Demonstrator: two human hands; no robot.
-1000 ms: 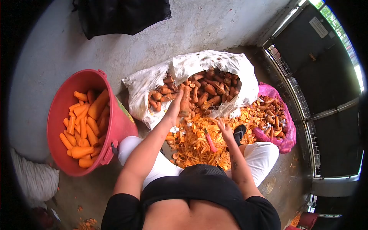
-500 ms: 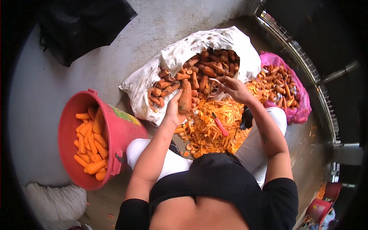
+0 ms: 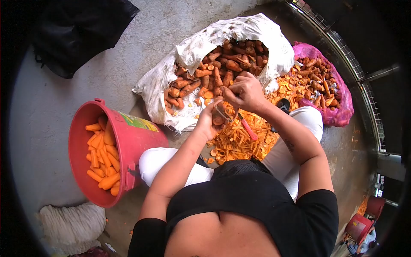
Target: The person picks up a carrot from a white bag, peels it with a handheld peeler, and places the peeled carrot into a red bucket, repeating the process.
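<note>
My left hand (image 3: 207, 121) is wrapped round a carrot (image 3: 218, 118), seen mostly end-on above the peelings. Close against it on the right, my right hand (image 3: 245, 93) is closed on a peeler (image 3: 224, 113), whose curved frame lies over the carrot. Orange peelings (image 3: 239, 145) are heaped between my legs, with a red-handled knife (image 3: 248, 129) resting on them. Beyond my hands, a torn white sack (image 3: 195, 50) holds unpeeled carrots (image 3: 233, 65).
At the left stands a red bucket (image 3: 143, 141) with peeled carrots (image 3: 104, 160). A pink sack (image 3: 344, 100) of carrot pieces lies at the right. Black plastic (image 3: 79, 36) is at the upper left, a pale sack (image 3: 72, 227) at the lower left.
My two hands have come together over the peelings. The carrot has turned from upright in view to end-on, and the peeler has moved left and down onto it.
</note>
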